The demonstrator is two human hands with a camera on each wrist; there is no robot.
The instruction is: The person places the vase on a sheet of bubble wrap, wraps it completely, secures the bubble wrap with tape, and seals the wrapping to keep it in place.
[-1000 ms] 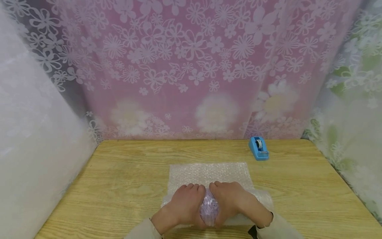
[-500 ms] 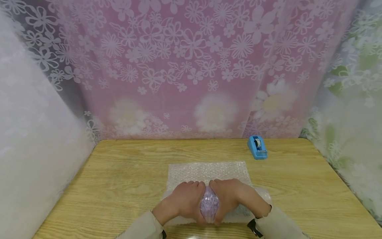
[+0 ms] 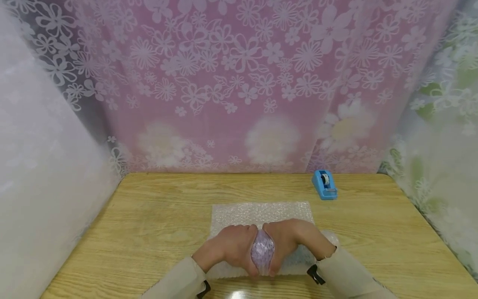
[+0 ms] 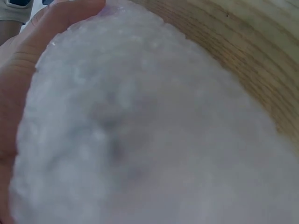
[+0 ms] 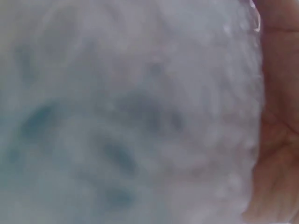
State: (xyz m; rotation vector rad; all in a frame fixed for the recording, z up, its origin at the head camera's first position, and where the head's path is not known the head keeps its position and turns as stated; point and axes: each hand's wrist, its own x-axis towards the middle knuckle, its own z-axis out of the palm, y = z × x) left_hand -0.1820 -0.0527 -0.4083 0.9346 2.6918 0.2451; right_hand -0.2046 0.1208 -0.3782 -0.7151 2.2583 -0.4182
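Note:
In the head view, a sheet of bubble wrap (image 3: 257, 212) lies flat on the table beyond both hands, its near part rolled into a bundle. My left hand (image 3: 235, 248) and right hand (image 3: 290, 241) grip the bundle side by side, fingers over the far side and thumbs on the near side. Between them shows a purple, shiny section (image 3: 262, 251); what is inside is hidden. Bubble wrap (image 4: 140, 116) fills most of the left wrist view, with the left hand (image 4: 18, 84) along its edge. Blurred blue-green shapes show through the wrap (image 5: 131, 112) beside the right hand (image 5: 282, 107).
A blue tape dispenser (image 3: 325, 185) with a roll of tape stands at the back right of the wooden table (image 3: 160, 216). Behind it hangs a pink floral curtain (image 3: 224, 104), with pale curtains on both sides.
Both hands and the bundle have shifted slightly forward, away from the table's front edge. The grip looks the same, and the dispenser stays in place.

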